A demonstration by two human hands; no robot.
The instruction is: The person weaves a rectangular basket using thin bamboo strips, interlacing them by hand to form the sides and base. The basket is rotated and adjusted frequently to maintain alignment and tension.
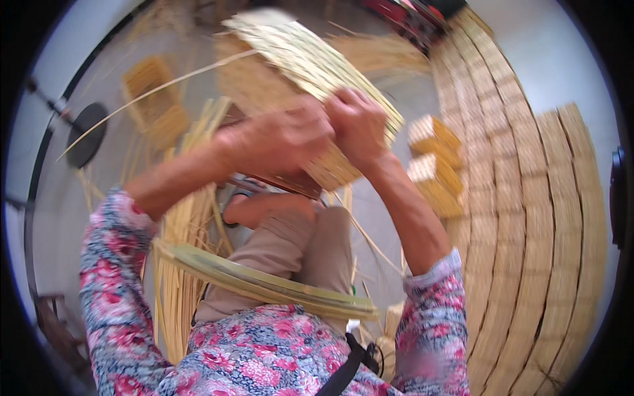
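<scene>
In front of my knees, a rectangular woven bamboo basket point(320, 63) is held up at a tilt, its pale weave facing up. My left hand point(290, 135) is closed at its near edge, the fingers curled and blurred by motion. Right beside it, my right hand point(358, 122) grips the same edge with bent fingers. What lies inside the two fists is hidden. One long thin bamboo strip point(158, 90) sticks out from the basket and curves away to the left. Across my lap rests a bundle of split green bamboo strips point(264, 277).
Stacked woven baskets point(508, 198) fill the right side in long rows. Several smaller ones point(432, 162) stand beside them. Another basket point(155, 99) sits on the floor at the far left, near a round black base point(87, 135). Loose bamboo strips point(188, 264) lie by my left leg.
</scene>
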